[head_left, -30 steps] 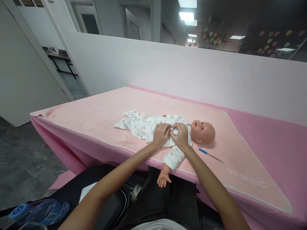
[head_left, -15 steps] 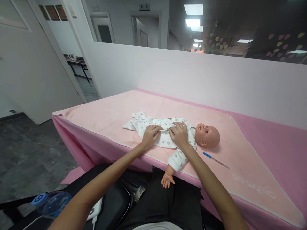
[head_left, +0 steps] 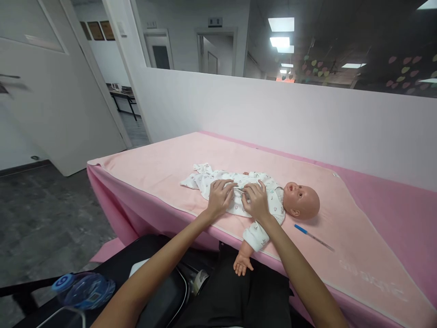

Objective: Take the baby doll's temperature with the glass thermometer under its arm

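Observation:
A baby doll point(head_left: 302, 200) lies on its back across the table, head to the right, one arm hanging over the front edge. It wears a white patterned romper point(head_left: 241, 208). Both my hands rest on the romper's front at the belly. My left hand point(head_left: 220, 197) pinches the edge of the cloth with curled fingers. Close beside it, my right hand point(head_left: 255, 199) grips the same front edge nearer the doll's chest. The fingertips are partly hidden, and the cloth lifts slightly between the hands.
A blue-capped pen point(head_left: 314, 237) lies right of the doll on the pink blanket point(head_left: 153, 164). A white wall point(head_left: 273, 114) borders the table's far side. At lower left, a water bottle point(head_left: 87, 291) lies on a black chair point(head_left: 136, 257).
The camera view has shifted, so the scene sits slightly lower and to the right. My hands stay on the romper's front, their fingers slightly rearranged along its edge.

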The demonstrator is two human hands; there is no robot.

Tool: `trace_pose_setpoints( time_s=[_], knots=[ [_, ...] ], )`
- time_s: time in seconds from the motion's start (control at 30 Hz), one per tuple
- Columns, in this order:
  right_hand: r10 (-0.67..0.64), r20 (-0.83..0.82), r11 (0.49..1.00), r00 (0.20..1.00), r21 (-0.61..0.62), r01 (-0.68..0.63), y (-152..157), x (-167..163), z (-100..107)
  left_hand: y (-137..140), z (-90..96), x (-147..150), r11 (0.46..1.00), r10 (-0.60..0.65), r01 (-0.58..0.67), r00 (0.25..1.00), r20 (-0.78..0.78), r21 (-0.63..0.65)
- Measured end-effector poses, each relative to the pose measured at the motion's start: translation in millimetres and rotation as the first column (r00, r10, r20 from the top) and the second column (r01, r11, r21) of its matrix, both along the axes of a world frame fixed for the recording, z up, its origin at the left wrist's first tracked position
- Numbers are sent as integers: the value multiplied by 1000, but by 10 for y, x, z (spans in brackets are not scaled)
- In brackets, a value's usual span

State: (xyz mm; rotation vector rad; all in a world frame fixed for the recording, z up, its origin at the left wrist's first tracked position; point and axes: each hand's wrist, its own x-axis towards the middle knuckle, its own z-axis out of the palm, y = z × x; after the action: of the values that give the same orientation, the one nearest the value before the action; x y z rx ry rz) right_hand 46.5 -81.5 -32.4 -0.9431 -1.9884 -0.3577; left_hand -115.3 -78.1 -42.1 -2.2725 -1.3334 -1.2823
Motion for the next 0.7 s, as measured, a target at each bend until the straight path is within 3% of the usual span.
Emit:
trace_pose_setpoints(
  time_s=[0.17,0.7],
  knots=[
    [36,-62,999,997,-1,-36,-18,5,6,-16,10,52,995,-104,102,986,-129,-22],
    [-27,-50,999,998,-31,25,44,31,-66,3,-1,83,990,-135,129,984,-114,-55]
  ],
)
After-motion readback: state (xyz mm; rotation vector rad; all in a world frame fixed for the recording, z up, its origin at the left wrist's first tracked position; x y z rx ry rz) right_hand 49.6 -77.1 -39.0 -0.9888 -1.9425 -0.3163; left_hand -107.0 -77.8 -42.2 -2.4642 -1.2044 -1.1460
